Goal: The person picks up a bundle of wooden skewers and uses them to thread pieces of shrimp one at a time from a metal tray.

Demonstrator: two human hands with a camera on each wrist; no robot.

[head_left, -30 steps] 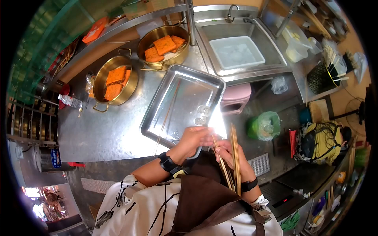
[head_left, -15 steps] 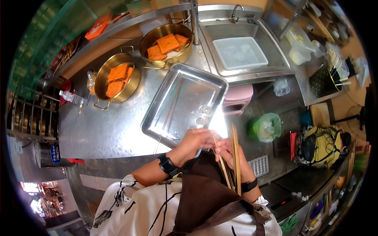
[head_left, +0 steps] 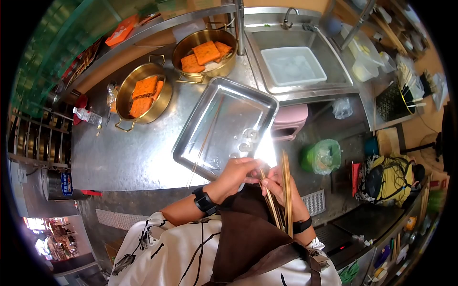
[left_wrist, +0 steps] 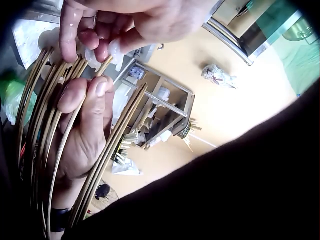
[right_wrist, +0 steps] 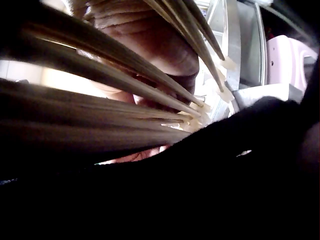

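Note:
Below the near edge of a steel tray (head_left: pixel 191 143), both hands meet at the tips of thin wooden skewers. My right hand (head_left: pixel 279 186) grips a fanned bundle of skewers (head_left: pixel 287 202), its thumb and forefinger pinching one near its end. My left hand (head_left: pixel 234 175) pinches a small whitish, translucent piece (left_wrist: pixel 116 52) at that skewer's tip, as the left wrist view shows. Similar pale pieces (right_wrist: pixel 227 95) sit on other skewer tips in the right wrist view. A few more translucent pieces (head_left: pixel 249 135) lie in the tray, and a skewer (head_left: pixel 206 136) lies across it.
Two brass pots (head_left: pixel 162 107) with orange slabs stand on the steel counter (head_left: pixel 105 157), near a plastic bottle (head_left: pixel 88 116). Behind the tray is a sink (head_left: pixel 334 71) holding a white tub (head_left: pixel 319 78). A pink stool (head_left: pixel 291 119) and a green bin (head_left: pixel 310 155) stand below.
The head view has shifted slightly, so the counter and tray sit a little further right. Both hands stay together at the skewer tips, with only small finger movements.

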